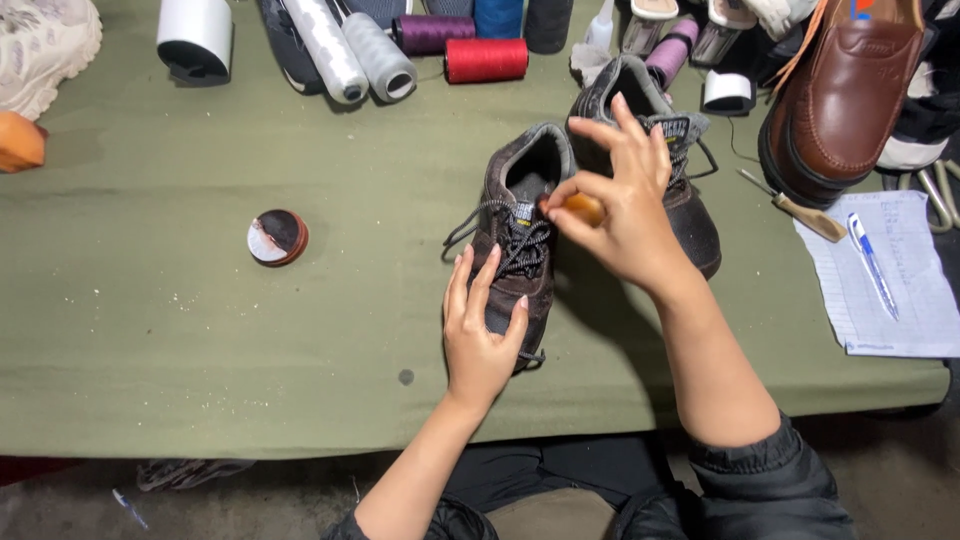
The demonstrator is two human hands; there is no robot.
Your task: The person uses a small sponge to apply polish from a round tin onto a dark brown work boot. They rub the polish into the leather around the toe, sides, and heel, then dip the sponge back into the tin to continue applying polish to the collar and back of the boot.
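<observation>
Here, at a green-clothed table [200, 330], my left hand [482, 330] lies flat over the toe of a dark brown laced shoe [522, 235], fingers spread and pressing down, seemingly to keep it from sliding. My right hand [622, 195] hovers at the shoe's two o'clock, thumb and forefinger pinched on a small orange piece [583, 208] beside the tongue, the other fingers fanned clear. The shoe's mate [660, 160] stands just behind, at one o'clock. An open round tin [277, 237] waits at nine o'clock, within reach; thread spools [486, 59] line twelve o'clock.
</observation>
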